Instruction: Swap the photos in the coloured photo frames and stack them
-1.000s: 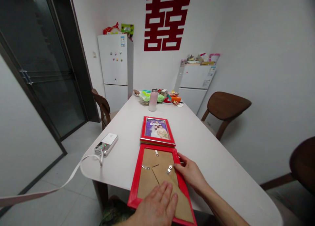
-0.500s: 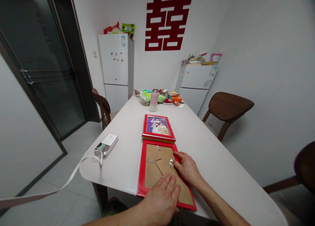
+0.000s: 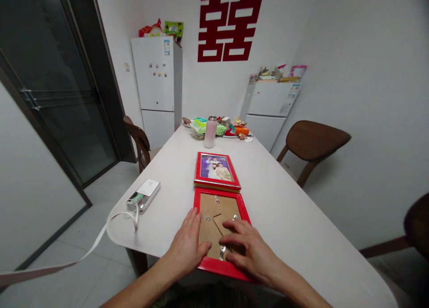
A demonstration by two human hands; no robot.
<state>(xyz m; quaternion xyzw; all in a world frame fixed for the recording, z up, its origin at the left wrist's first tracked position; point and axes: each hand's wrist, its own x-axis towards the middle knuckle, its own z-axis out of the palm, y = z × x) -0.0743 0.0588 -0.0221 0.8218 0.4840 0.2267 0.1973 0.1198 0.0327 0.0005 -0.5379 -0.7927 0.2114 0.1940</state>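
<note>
red frame: lying back up at the near edge of the white table (image 3: 295,227), the red frame (image 3: 219,267) has its far end right by the framed picture.
brown backing: seated within the red rim, the brown backing (image 3: 228,205) shows a long dark slit and a short one.
metal clips: i make out four, one near each side; the lowest clip (image 3: 222,252) sits between the two hands.
left hand: open, the left hand (image 3: 186,243) lies along the left rim, fingers stretched out, thumb spread onto the backing.
right hand: the right hand (image 3: 253,250) is loosely open over the lower right, fingers bent and apart around the lowest clip; whether they touch it, i can't tell.
framed picture: face up just beyond, the framed picture (image 3: 216,168) has a red border and a purple background.
device: off to the left, a pale device (image 3: 145,195) glows green, a whitish cord (image 3: 97,243) trailing away.
far end: a pink bottle (image 3: 210,132) stands upright before green packets (image 3: 199,126).
wall: a big red character (image 3: 228,24) hangs between two white fridges (image 3: 154,86).
</note>
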